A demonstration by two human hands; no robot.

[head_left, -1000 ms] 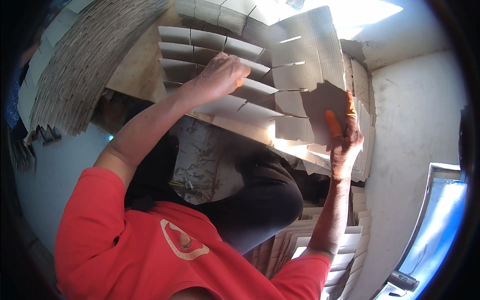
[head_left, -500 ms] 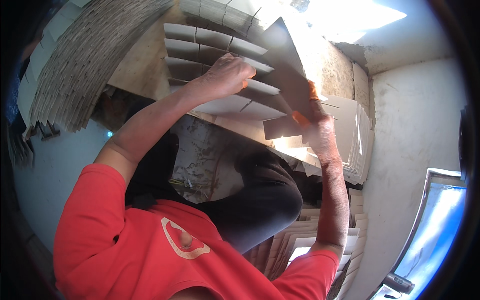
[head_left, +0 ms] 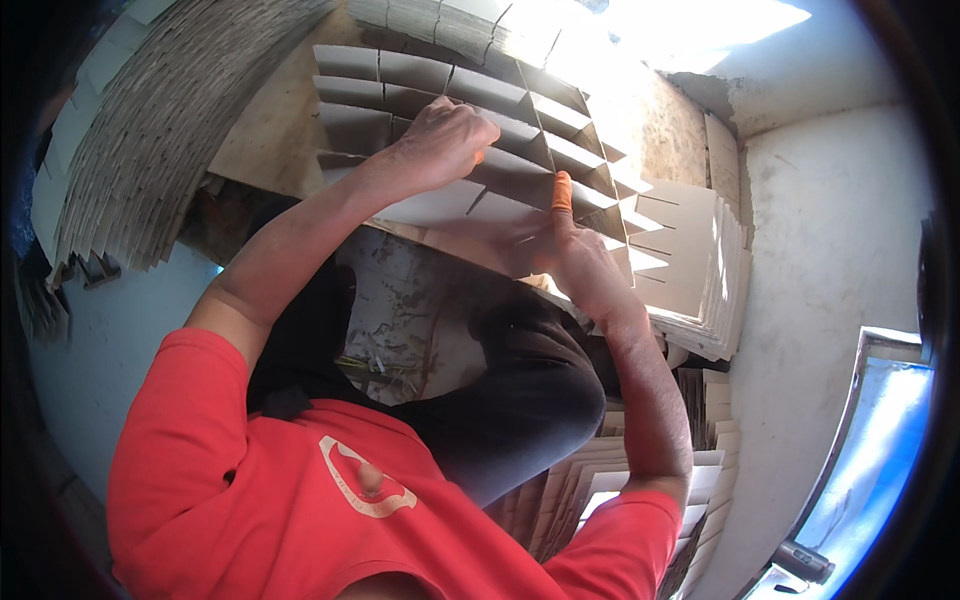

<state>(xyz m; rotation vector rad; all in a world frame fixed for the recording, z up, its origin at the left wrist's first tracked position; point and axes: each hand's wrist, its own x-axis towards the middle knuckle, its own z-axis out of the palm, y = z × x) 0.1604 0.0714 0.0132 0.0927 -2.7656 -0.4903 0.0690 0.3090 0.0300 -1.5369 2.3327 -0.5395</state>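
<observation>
A grid of interlocked slotted cardboard strips leans in front of me, above my dark-trousered knees. My left hand is closed on the edge of one long strip near the grid's middle. My right hand presses a cross strip into the grid at its right side; an orange cover sits on its raised fingertip. The strip runs up and away from that hand.
A stack of loose slotted cardboard strips lies at my right against a white wall. A large fanned pile of cardboard sheets fills the upper left. More cardboard pieces lie by my right knee. The floor is stained concrete.
My right hand carried a cardboard strip from the right-hand stack leftward to the grid and now presses it in. My left hand stayed on the grid.
</observation>
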